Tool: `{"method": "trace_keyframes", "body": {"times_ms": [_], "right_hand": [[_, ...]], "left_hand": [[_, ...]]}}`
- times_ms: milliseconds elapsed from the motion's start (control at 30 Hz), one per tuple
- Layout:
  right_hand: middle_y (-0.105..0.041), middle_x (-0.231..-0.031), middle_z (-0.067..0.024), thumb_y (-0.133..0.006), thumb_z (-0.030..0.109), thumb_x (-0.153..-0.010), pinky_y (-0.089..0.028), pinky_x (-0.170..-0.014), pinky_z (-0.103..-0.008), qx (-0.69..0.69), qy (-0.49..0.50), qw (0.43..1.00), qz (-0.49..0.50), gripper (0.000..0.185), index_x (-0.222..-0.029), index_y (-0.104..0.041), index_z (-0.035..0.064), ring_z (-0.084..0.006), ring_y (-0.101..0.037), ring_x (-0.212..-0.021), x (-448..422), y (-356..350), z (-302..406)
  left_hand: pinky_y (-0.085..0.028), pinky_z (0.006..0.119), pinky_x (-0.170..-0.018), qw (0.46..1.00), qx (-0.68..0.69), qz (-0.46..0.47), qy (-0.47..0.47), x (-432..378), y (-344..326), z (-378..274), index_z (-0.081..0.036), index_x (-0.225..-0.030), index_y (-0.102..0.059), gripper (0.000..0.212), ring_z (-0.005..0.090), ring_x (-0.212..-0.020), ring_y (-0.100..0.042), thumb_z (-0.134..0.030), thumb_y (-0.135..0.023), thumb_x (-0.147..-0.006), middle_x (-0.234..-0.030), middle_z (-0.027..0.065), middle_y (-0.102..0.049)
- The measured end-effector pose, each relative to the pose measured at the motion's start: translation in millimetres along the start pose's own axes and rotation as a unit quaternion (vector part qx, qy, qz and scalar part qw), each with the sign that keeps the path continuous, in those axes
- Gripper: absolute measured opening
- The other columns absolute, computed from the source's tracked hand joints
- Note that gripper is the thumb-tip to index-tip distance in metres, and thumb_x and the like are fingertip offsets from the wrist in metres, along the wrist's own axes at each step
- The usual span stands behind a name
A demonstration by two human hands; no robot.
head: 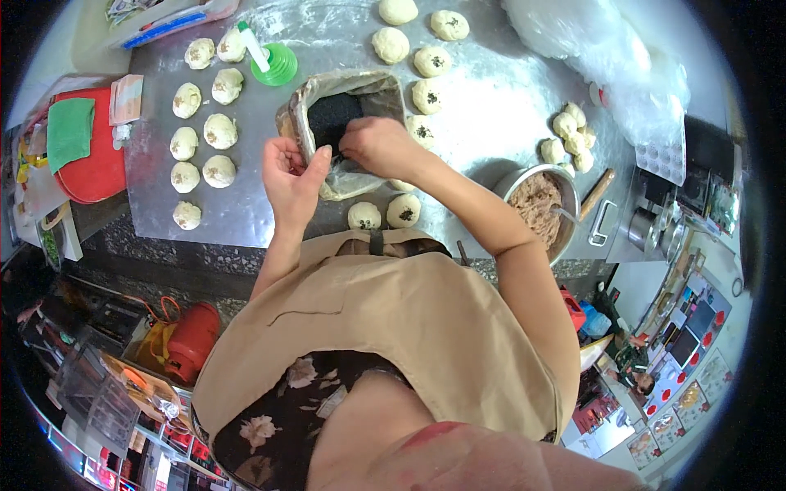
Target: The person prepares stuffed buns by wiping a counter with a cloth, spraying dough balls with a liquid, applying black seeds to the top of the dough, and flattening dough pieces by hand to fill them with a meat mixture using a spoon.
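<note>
A plastic-lined container (393, 92) of black sesame seeds (331, 116) stands tilted on the steel table (479, 141). My left hand (295, 175) grips its near left rim, thumb over the edge and fingers outside. Inside the opening, my right hand (377, 147) has its fingers bunched together around some dark seeds; the fingertips are partly hidden. Dough balls (431, 62) dotted with black seeds run in a column behind and to the right of the container. Two more seeded dough balls (403, 210) sit close to my apron.
On the left are two columns of browned-topped dough balls (220, 131) and a green squeeze bottle (274, 64). To the right stand a steel bowl of brown filling (537, 208), a wooden-handled tool (597, 193), smaller dough pieces (574, 136) and clear plastic bags (589, 43).
</note>
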State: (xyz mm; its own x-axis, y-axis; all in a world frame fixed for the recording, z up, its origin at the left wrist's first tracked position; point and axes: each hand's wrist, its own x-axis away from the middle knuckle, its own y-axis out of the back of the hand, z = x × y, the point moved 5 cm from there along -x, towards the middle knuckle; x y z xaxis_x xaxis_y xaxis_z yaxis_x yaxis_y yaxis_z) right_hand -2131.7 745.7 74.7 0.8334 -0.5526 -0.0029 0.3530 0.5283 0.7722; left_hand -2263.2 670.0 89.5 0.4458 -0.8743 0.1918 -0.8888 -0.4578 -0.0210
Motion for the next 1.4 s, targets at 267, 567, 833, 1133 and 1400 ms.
{"method": "trace_keyframes", "body": {"times_ms": [267, 567, 833, 1133, 1400], "right_hand": [[-0.064, -0.082, -0.0102, -0.065, 0.013, -0.079, -0.050, -0.063, -0.0318, 0.029, -0.162, 0.948, -0.273, 0.009, -0.085, -0.069, 0.0082, -0.0257, -0.062, -0.071, -25.0, 80.7, -112.8], [-0.064, -0.084, -0.0105, -0.065, 0.014, -0.079, -0.049, -0.068, -0.0350, 0.101, -0.167, 0.931, -0.307, 0.010, -0.085, -0.069, 0.0080, -0.0294, -0.062, -0.073, -45.7, 31.6, -200.6], [-0.063, -0.081, -0.0102, -0.064, 0.014, -0.077, -0.049, -0.065, -0.0375, 0.091, -0.176, 0.901, -0.386, 0.010, -0.082, -0.069, 0.0080, -0.0294, -0.060, -0.076, -66.0, 82.4, -223.2], [-0.063, -0.087, -0.0057, -0.057, 0.011, -0.076, -0.051, -0.067, -0.0377, 0.191, -0.138, 0.909, -0.344, 0.014, -0.083, -0.069, 0.0122, -0.0273, -0.061, -0.080, -92.0, 60.6, -260.6], [-0.065, -0.092, -0.0073, -0.056, 0.011, -0.079, -0.050, -0.064, -0.0399, 0.164, -0.173, 0.883, -0.403, 0.015, -0.086, -0.068, 0.0129, -0.0303, -0.062, -0.074, -70.3, 89.7, -246.7]], "left_hand": [[-0.032, 0.018, -0.054, 0.997, -0.025, -0.059, 0.030, -15.4, 18.1, 10.9, -0.006, -0.088, -0.045, 0.034, 0.0039, -0.061, -0.037, -0.010, -0.075, -0.072, -0.072, -0.0036, -0.043], [-0.033, 0.018, -0.055, 0.995, -0.015, -0.079, 0.053, -23.4, 31.9, 14.6, -0.006, -0.089, -0.045, 0.033, 0.0035, -0.062, -0.040, -0.007, -0.074, -0.072, -0.073, -0.0034, -0.045], [-0.033, 0.018, -0.055, 0.996, -0.032, -0.060, 0.053, -26.7, 29.9, 10.2, -0.006, -0.090, -0.045, 0.035, 0.0034, -0.062, -0.039, -0.009, -0.074, -0.072, -0.074, -0.0032, -0.045], [-0.032, 0.017, -0.054, 0.997, -0.017, -0.048, 0.065, -26.4, 26.5, 8.9, -0.006, -0.089, -0.044, 0.035, 0.0034, -0.062, -0.038, -0.010, -0.075, -0.072, -0.075, -0.0032, -0.044], [-0.032, 0.018, -0.054, 0.997, -0.020, -0.048, 0.056, -23.2, 30.1, 5.2, -0.005, -0.090, -0.044, 0.034, 0.0035, -0.062, -0.038, -0.010, -0.074, -0.073, -0.075, -0.0033, -0.044]]}}
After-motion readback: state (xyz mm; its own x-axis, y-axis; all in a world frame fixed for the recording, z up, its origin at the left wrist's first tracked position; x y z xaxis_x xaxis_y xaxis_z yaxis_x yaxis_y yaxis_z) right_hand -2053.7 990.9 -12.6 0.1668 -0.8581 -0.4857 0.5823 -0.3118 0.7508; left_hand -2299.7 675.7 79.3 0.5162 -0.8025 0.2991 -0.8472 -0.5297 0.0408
